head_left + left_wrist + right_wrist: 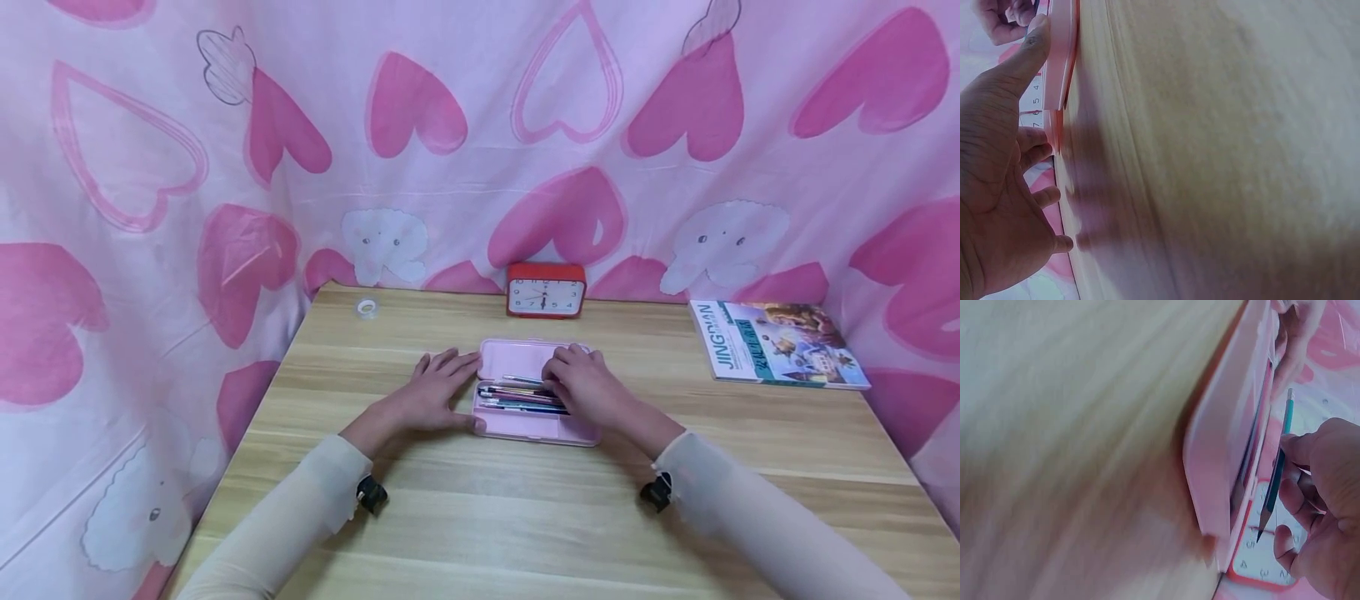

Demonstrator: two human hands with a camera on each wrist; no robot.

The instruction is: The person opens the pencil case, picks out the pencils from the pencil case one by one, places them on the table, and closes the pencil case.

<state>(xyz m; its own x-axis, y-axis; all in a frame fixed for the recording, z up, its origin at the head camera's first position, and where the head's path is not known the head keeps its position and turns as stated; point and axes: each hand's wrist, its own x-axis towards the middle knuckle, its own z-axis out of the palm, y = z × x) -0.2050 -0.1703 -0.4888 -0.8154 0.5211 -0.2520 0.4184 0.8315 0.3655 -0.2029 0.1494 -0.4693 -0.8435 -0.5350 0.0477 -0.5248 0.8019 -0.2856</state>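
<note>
An open pink pencil case [517, 360] lies on the table, its lid folded back towards the clock. Several pencils [521, 406] lie side by side in its tray. At the case's left side my left hand [433, 396] spreads its fingers, thumb at the near corner and fingertips by the lid. Over the right part of the case is my right hand [588, 387], pinching a green pencil [1277, 472] between thumb and fingers. In the right wrist view this pencil is raised above the tray, with its dark point and white eraser end showing.
A red clock [546, 292] stands behind the case against the pink heart-patterned curtain [450, 192]. To the far left is a roll of tape [367, 309]. A magazine [780, 343] lies at the far right of the wooden table [510, 517].
</note>
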